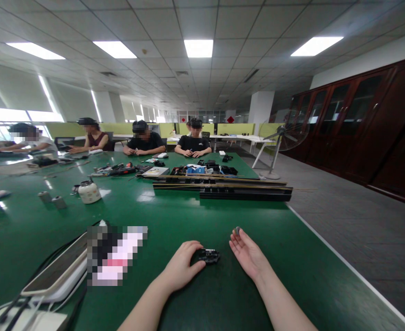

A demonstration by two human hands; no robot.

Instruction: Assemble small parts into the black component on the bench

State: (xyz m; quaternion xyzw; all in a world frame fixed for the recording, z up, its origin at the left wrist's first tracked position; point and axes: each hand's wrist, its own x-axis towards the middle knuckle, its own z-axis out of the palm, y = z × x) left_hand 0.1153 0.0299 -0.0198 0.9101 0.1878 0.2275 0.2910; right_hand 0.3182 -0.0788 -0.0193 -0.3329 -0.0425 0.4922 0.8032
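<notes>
Gripping blk part (210, 256) w/ L fingers (191, 245), R fingers (245, 237) pinching sm. grey piece (237, 231), co-worker's tee print (202, 142) illegible

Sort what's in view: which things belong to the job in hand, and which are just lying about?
Apparently in the job:
- black part, in the left hand
- small grey piece, in the right hand

Apparently just lying about:
- phone-like device
- white jar
- two grey cylinders
- black rails

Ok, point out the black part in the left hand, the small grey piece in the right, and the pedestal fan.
Black part (210, 256), head view: middle of its upper side.
Small grey piece (237, 231), head view: exposed end.
Pedestal fan (280, 130), head view: central hub.
</notes>
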